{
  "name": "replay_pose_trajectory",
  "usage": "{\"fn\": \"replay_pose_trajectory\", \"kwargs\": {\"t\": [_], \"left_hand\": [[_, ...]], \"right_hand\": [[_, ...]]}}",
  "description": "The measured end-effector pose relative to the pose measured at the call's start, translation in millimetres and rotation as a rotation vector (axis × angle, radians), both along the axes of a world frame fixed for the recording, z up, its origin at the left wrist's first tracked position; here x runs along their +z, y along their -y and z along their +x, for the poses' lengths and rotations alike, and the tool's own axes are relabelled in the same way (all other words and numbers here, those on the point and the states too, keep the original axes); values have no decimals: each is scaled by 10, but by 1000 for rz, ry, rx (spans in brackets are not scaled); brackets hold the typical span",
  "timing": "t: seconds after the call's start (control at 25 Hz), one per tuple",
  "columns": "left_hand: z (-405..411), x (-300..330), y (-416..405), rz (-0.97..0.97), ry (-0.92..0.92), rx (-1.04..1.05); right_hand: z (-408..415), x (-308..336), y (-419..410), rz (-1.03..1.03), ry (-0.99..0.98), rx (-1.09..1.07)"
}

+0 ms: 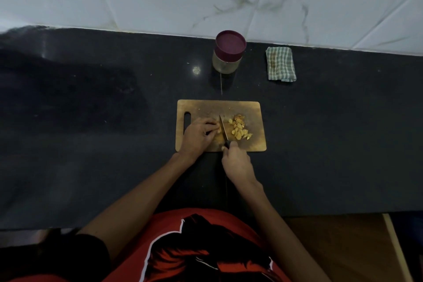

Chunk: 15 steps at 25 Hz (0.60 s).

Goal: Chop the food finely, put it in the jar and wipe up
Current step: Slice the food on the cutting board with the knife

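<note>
Right hand (pixel 237 162) grasps the knife (pixel 223 130) handle, blade down on the cutting board (pixel 251 107). Left hand (pixel 198 133) pinches uncut food against the blade. Chopped pieces (pixel 239 129) lie right of the blade. Behind the board on the counter (pixel 91 121): lidded jar (pixel 229 52); folded cloth (pixel 280 64).

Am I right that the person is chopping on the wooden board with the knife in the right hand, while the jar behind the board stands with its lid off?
Not quite: in the head view the jar has its purple lid on. The rest holds: the right hand holds the knife over the wooden board, and the jar stands behind it.
</note>
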<state>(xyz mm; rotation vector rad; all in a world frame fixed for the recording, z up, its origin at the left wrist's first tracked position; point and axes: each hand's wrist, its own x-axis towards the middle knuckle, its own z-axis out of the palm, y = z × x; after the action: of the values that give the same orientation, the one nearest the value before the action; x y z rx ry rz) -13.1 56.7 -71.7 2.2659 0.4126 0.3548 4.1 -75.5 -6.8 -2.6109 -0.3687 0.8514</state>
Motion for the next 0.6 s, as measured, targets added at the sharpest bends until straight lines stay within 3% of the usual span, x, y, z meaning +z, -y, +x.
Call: {"fn": "replay_pose_trajectory", "kwargs": {"t": [0.6], "left_hand": [[6,-31,-1,0,3,-10]], "right_hand": [[-52,2,-50,-88,20,13]]}}
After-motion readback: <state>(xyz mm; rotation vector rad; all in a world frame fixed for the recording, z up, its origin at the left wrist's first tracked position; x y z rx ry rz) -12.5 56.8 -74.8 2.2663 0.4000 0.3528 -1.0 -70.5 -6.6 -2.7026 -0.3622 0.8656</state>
